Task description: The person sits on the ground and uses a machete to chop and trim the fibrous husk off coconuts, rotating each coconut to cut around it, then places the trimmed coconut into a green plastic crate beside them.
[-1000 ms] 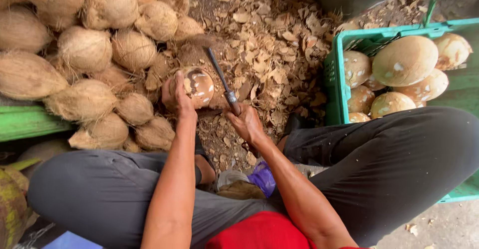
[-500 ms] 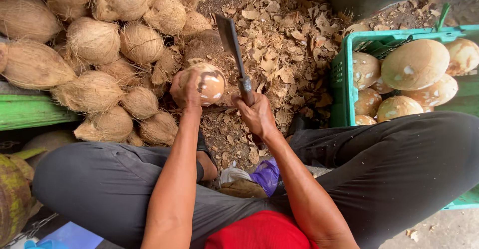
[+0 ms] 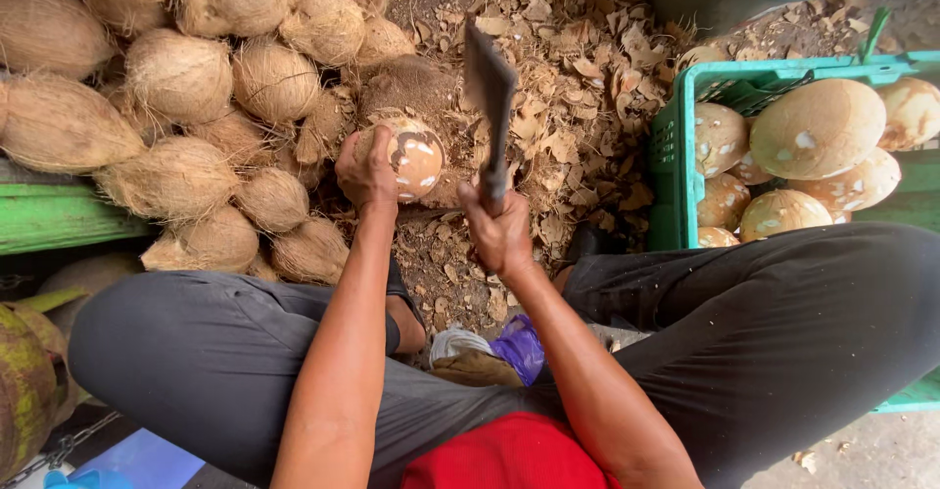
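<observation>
Head cam looking straight down at my lap: there's a heap of hairy brown coconuts (image 3: 176, 88) piled on my left, roughly a dozen in sight, and a green crate (image 3: 676, 156) on my right with about seven peeled pale ones (image 3: 818, 127). Husk chips (image 3: 578, 78) cover the ground between them. My left hand (image 3: 367, 171) is wrapped around one half-peeled coconut (image 3: 416, 156), mottled brown and cream, sitting on the ground right in front of the pile. My right hand (image 3: 499, 230) has its fingers closed tight on the cleaver (image 3: 490, 97), blade raised just beside the coconut.
</observation>
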Demonstrator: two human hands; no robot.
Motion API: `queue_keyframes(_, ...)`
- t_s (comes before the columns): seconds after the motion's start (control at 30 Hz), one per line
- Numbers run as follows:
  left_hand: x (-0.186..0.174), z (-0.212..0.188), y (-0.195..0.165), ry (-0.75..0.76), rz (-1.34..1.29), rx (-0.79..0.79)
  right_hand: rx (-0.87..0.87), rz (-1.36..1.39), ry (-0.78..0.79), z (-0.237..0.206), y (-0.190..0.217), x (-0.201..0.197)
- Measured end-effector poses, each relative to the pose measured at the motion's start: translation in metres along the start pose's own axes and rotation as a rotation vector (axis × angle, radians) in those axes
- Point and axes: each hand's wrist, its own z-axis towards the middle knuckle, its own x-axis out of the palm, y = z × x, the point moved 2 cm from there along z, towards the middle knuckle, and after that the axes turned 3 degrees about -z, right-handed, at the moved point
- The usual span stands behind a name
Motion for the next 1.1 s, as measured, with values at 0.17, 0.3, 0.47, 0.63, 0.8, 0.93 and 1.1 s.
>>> queue_keyframes(0.17, 0.002, -0.001, 0.0, -0.005, -0.051, -0.025, 0.093, -0.217, 0.137, -0.006, 0.003, 0.003)
queue_keyframes(0.3, 0.0, 0.002, 0.004, -0.011, 0.012, -0.014, 0.046, -0.006, 0.006, -0.011, 0.011, -0.002)
queue_keyframes(0.47, -0.002, -0.006, -0.001, 0.001, 0.004, -0.025, 0.259, -0.03, 0.203, -0.007, 0.013, 0.004)
queue_keyframes(0.63, -0.002, -0.013, -0.008, 0.007, 0.006, 0.007, 0.088, -0.174, 0.101, -0.007, 0.021, -0.002)
queue_keyframes(0.8, -0.001, -0.004, 0.004, -0.006, 0.02, -0.002, -0.002, -0.204, 0.003, -0.002, 0.014, -0.001)
queue_keyframes(0.93, 0.003, 0.001, 0.009, -0.002, 0.006, 0.121, 0.164, -0.163, 0.133, 0.007, -0.001, -0.002)
queue_keyframes(1.1, 0.003, 0.002, 0.012, 0.053, -0.137, 0.095, 0.222, -0.303, 0.084, 0.01, 0.0, -0.014)
